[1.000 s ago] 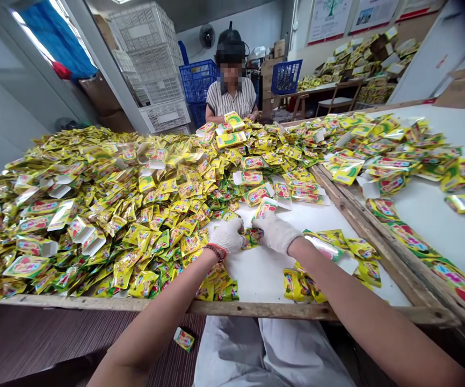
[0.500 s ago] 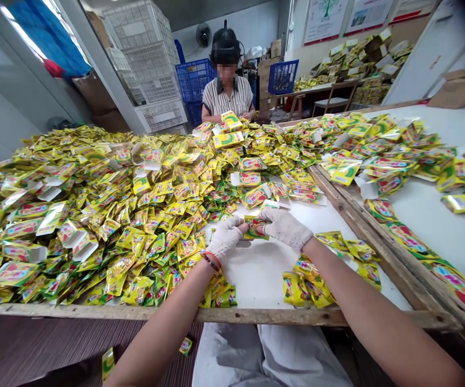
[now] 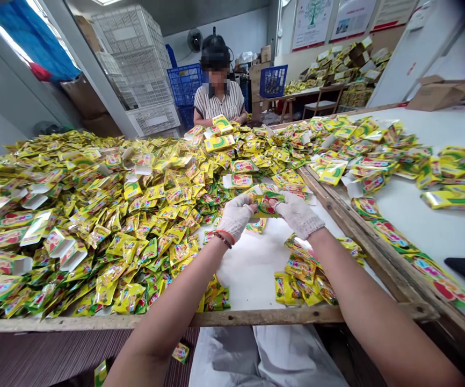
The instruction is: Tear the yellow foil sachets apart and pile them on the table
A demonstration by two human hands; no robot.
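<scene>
Yellow-green packaging [image 3: 265, 205] lies between left hand [image 3: 235, 216] and right hand [image 3: 299, 213], each grip pinching one side.

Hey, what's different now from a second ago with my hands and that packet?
Your left hand and right hand have shifted forward and a little to your right, carrying the yellow-green packet along between their fingers. It appears to be the one both hands were already on. The heap of packets, the wooden divider and the person opposite look unchanged.
</scene>
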